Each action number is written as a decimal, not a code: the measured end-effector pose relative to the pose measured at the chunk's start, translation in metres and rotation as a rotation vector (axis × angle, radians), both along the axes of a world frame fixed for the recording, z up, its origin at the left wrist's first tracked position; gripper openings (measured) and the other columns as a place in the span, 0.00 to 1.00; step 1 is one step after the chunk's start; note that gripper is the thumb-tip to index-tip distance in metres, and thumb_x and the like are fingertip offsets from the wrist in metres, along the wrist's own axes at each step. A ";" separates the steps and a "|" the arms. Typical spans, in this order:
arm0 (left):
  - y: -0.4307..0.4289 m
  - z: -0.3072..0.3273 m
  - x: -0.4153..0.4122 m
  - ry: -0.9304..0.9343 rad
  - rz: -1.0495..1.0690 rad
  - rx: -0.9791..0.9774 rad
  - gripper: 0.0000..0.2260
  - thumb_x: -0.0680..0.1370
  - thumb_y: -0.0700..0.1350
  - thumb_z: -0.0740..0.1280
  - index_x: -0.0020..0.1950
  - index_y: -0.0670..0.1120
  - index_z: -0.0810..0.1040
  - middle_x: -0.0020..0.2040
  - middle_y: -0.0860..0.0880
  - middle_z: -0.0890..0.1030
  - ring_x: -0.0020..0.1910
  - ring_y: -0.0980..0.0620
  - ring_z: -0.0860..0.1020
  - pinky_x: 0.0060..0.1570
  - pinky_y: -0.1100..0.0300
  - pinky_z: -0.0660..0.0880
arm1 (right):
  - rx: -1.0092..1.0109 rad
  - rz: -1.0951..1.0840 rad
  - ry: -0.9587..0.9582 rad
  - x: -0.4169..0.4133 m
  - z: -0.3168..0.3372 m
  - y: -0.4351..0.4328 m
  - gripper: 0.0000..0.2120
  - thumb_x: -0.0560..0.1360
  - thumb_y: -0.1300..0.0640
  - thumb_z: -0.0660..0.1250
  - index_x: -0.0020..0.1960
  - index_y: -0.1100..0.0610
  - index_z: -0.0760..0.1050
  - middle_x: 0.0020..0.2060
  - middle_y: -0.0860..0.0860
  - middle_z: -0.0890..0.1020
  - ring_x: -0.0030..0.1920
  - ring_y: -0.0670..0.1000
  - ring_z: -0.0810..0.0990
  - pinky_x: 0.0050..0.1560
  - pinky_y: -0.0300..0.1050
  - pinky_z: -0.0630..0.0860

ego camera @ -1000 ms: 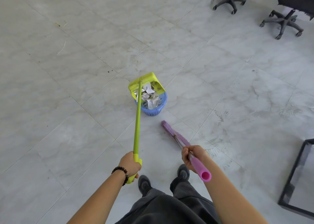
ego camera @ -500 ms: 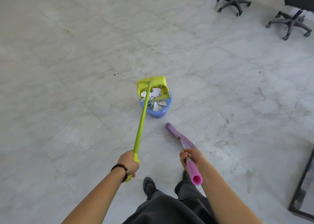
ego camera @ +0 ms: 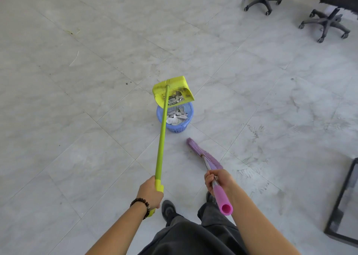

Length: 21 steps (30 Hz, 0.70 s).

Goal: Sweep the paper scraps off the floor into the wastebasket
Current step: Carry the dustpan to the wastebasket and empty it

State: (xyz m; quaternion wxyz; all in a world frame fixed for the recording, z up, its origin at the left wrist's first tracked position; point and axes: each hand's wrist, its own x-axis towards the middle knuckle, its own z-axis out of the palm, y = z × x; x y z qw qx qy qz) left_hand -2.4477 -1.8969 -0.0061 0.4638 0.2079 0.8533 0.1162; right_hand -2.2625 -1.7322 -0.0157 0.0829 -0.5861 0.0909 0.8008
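Note:
A yellow-green dustpan (ego camera: 172, 89) on a long green handle hangs tilted over the far rim of a small blue wastebasket (ego camera: 175, 127). A few paper scraps (ego camera: 175, 97) still lie in the pan, and many more scraps fill the basket. My left hand (ego camera: 150, 193) grips the near end of the dustpan handle. My right hand (ego camera: 218, 180) grips the pink handle of a purple broom (ego camera: 203, 154), whose bristle head rests on the floor just right of the basket.
Two black wheeled office chairs (ego camera: 261, 0) (ego camera: 327, 22) stand at the far right. A black metal frame (ego camera: 342, 206) sits on the floor at the right edge. My shoes and dark trousers are at the bottom. Grey marble tiles stretch all around.
The dustpan has lifted and tipped further behind the basket, and most of its scraps have dropped into the basket. The broom has barely moved.

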 end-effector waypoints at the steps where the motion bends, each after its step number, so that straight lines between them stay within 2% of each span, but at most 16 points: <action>1: -0.002 -0.002 0.000 0.004 -0.013 -0.004 0.05 0.79 0.42 0.61 0.54 0.45 0.72 0.45 0.44 0.79 0.36 0.44 0.83 0.25 0.60 0.74 | -0.001 0.000 -0.001 0.000 0.001 0.001 0.07 0.78 0.68 0.55 0.43 0.61 0.68 0.26 0.54 0.72 0.16 0.47 0.67 0.16 0.34 0.68; 4: 0.004 -0.002 -0.012 -0.058 0.005 -0.059 0.06 0.78 0.40 0.61 0.55 0.45 0.71 0.45 0.45 0.78 0.32 0.47 0.81 0.25 0.61 0.72 | -0.003 0.018 -0.008 0.000 -0.002 0.002 0.07 0.78 0.67 0.56 0.43 0.61 0.68 0.27 0.55 0.73 0.16 0.47 0.67 0.15 0.34 0.68; 7: 0.018 0.001 -0.031 -0.242 0.161 -0.047 0.08 0.75 0.34 0.64 0.53 0.42 0.73 0.44 0.41 0.77 0.29 0.45 0.79 0.25 0.60 0.71 | 0.005 0.050 -0.041 0.000 -0.012 0.003 0.02 0.79 0.64 0.57 0.50 0.61 0.68 0.31 0.56 0.74 0.16 0.47 0.68 0.15 0.34 0.68; 10: 0.031 0.007 -0.037 -0.375 0.261 -0.010 0.08 0.74 0.30 0.67 0.50 0.40 0.73 0.46 0.41 0.77 0.28 0.45 0.76 0.24 0.60 0.69 | 0.027 0.071 -0.047 -0.001 -0.015 0.006 0.06 0.81 0.61 0.58 0.45 0.59 0.66 0.24 0.53 0.70 0.14 0.46 0.66 0.13 0.33 0.65; 12: 0.036 0.007 -0.038 -0.411 0.294 0.003 0.07 0.75 0.30 0.67 0.49 0.39 0.73 0.45 0.41 0.77 0.28 0.45 0.76 0.24 0.60 0.69 | 0.046 0.105 -0.058 0.000 -0.010 0.009 0.06 0.80 0.63 0.60 0.44 0.59 0.67 0.21 0.50 0.67 0.14 0.45 0.65 0.13 0.33 0.65; 16: 0.043 0.014 -0.039 -0.429 0.322 0.030 0.08 0.74 0.30 0.67 0.50 0.37 0.72 0.44 0.41 0.76 0.28 0.45 0.75 0.24 0.60 0.68 | 0.084 0.131 -0.068 0.005 0.001 0.018 0.07 0.78 0.67 0.61 0.44 0.58 0.68 0.21 0.50 0.67 0.15 0.45 0.66 0.14 0.34 0.66; 21: 0.044 0.034 -0.028 -0.502 0.420 0.199 0.09 0.74 0.31 0.70 0.52 0.34 0.75 0.46 0.40 0.80 0.27 0.46 0.75 0.22 0.62 0.68 | 0.112 0.115 -0.080 0.011 0.012 0.020 0.07 0.76 0.70 0.61 0.44 0.59 0.70 0.21 0.50 0.67 0.15 0.45 0.66 0.14 0.34 0.67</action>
